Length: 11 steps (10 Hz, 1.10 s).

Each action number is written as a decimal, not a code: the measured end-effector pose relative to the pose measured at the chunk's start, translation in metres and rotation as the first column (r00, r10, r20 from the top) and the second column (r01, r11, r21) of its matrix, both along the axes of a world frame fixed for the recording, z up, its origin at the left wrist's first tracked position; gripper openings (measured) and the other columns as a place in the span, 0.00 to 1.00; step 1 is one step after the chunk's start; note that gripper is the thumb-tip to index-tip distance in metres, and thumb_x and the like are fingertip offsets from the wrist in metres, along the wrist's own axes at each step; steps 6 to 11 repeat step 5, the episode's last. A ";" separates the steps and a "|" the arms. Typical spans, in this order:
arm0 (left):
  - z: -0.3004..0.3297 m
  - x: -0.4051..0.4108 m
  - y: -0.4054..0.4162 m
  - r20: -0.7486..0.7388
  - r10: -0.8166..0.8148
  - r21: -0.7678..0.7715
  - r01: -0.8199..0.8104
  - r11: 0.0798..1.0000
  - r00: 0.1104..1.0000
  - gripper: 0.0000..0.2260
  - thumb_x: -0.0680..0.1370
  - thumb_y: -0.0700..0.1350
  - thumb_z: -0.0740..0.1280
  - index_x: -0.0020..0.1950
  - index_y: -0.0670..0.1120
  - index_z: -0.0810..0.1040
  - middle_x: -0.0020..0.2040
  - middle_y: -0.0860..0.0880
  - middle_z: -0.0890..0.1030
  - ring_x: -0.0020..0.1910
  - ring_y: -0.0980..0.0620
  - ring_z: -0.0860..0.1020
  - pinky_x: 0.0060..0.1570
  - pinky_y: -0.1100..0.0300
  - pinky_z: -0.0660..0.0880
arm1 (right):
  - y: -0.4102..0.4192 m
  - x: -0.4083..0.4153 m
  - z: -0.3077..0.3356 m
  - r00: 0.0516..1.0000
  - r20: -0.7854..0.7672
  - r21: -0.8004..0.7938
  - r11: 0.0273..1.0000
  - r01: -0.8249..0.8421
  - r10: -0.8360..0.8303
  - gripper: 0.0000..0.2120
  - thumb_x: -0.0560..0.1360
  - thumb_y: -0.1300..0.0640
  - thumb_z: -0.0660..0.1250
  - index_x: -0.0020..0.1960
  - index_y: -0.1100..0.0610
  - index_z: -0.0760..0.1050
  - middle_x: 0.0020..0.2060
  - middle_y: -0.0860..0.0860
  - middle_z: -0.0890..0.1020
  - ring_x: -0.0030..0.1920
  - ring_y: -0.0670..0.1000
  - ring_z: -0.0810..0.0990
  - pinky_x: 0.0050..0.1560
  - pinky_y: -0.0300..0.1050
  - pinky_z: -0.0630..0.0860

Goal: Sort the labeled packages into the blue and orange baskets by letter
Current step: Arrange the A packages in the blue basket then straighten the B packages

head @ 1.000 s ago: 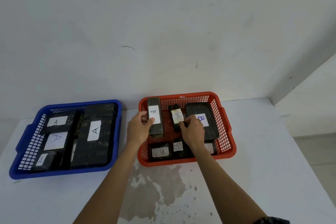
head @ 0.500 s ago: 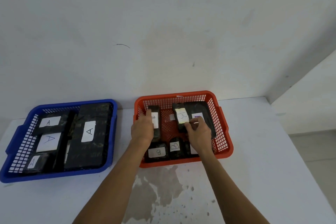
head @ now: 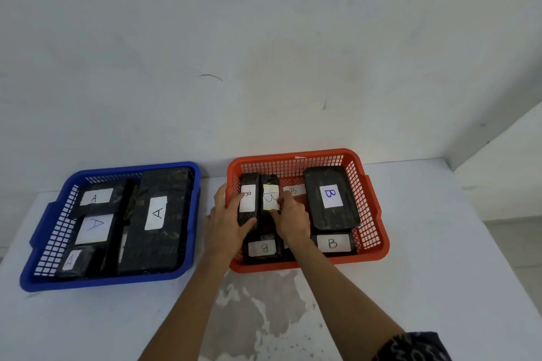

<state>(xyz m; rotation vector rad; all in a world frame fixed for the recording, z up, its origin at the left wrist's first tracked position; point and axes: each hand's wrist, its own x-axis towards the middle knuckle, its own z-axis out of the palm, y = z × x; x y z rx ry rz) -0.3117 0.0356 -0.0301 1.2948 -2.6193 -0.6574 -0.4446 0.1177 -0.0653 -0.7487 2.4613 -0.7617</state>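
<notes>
The left hand (head: pixel 231 221) has its fingers (head: pixel 236 202) wrapped around a narrow black B package (head: pixel 248 199), while the right hand (head: pixel 293 221) pinches its yellow-labelled neighbour (head: pixel 270 193); both packages sit side by side at the left inside the orange basket (head: pixel 372 255). To finish well, each should probably be lowered flat, label up, before the grip opens. More B packages lie around them. The blue basket (head: pixel 44 226), holding A packages, stands just left on the white worktop (head: pixel 425 287).
</notes>
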 end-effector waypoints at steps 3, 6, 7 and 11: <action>0.012 -0.004 -0.005 -0.096 0.038 0.014 -0.037 0.999 0.995 0.24 0.79 0.50 0.66 0.73 0.50 0.67 0.76 0.49 0.61 0.68 0.46 0.71 0.64 0.44 0.74 | 0.017 -0.024 0.021 1.000 0.021 -0.069 0.998 -0.012 0.014 0.14 0.79 0.49 0.70 0.62 0.54 0.76 0.55 0.54 0.84 0.50 0.53 0.84 0.52 0.50 0.84; 0.019 0.004 0.006 -0.085 -0.029 -0.068 0.023 0.997 0.996 0.19 0.79 0.50 0.66 0.70 0.49 0.72 0.72 0.48 0.68 0.69 0.47 0.69 0.66 0.48 0.72 | 0.070 -0.048 0.045 0.998 -0.066 -0.132 0.991 -0.021 0.012 0.12 0.80 0.48 0.68 0.60 0.53 0.78 0.52 0.49 0.85 0.46 0.47 0.82 0.48 0.44 0.83; 0.019 0.004 0.006 -0.085 -0.029 -0.068 0.023 0.997 0.996 0.19 0.79 0.50 0.66 0.70 0.49 0.72 0.72 0.48 0.68 0.69 0.47 0.69 0.66 0.48 0.72 | 0.070 -0.048 0.045 0.998 -0.066 -0.132 0.991 -0.021 0.012 0.12 0.80 0.48 0.68 0.60 0.53 0.78 0.52 0.49 0.85 0.46 0.47 0.82 0.48 0.44 0.83; 0.019 0.004 0.006 -0.085 -0.029 -0.068 0.023 0.997 0.996 0.19 0.79 0.50 0.66 0.70 0.49 0.72 0.72 0.48 0.68 0.69 0.47 0.69 0.66 0.48 0.72 | 0.070 -0.048 0.045 0.998 -0.066 -0.132 0.991 -0.021 0.012 0.12 0.80 0.48 0.68 0.60 0.53 0.78 0.52 0.49 0.85 0.46 0.47 0.82 0.48 0.44 0.83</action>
